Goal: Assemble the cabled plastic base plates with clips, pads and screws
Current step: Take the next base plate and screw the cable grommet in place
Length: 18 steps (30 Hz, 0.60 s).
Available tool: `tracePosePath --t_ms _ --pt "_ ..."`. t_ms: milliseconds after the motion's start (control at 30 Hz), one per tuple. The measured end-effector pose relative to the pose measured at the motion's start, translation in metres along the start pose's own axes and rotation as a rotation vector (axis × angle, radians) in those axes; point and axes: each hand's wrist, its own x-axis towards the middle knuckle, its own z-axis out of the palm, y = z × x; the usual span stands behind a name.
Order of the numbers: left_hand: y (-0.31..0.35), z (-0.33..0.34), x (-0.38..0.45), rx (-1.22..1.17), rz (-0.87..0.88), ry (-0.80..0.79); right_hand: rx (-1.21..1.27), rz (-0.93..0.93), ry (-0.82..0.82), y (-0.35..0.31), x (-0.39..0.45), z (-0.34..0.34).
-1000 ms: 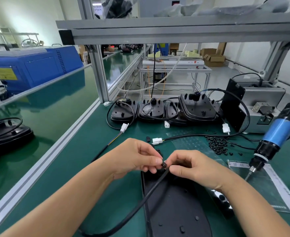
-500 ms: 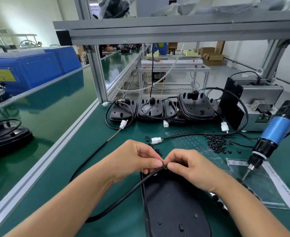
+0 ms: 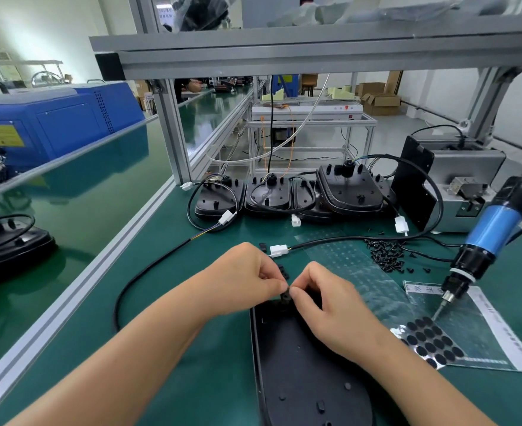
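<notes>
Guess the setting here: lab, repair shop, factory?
Most likely a factory assembly line. A green-matted workbench on aluminium framing, a row of identical cabled base plates staged at the back, a hanging electric screwdriver beside a pile of black screws.

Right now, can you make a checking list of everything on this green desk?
Surface: green mat, aluminium edge rail.
Job's things: black base plate in front; small black clip at its far end; finished plates in a row behind; screw pile; pad sheet.
Clutter: clear film.
Hands: left hand and right hand pinch the clip.
Cables: black cable curves left; white connector.
Surroundings: hanging screwdriver, blue machine.
</notes>
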Motion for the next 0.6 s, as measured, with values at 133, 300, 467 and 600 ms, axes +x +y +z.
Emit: tracePosePath --t_ms 133,300,467,600 --pt "-0.006 0.004 0.002 -0.106 -0.055 -0.040 0.045 0.014 0.005 0.001 0.001 0.001" --pt "-0.017 0.004 0.001 -0.299 -0.097 -0.076 0.032 0.017 -0.002 0.002 0.000 0.004" --pt "-0.024 0.001 -0.002 -0.289 -0.042 -0.097 0.053 0.005 0.001 0.001 -0.001 0.004" --pt "-0.025 0.000 -0.004 -0.258 -0.033 -0.103 0.072 0.005 0.001 0.001 -0.002 0.004"
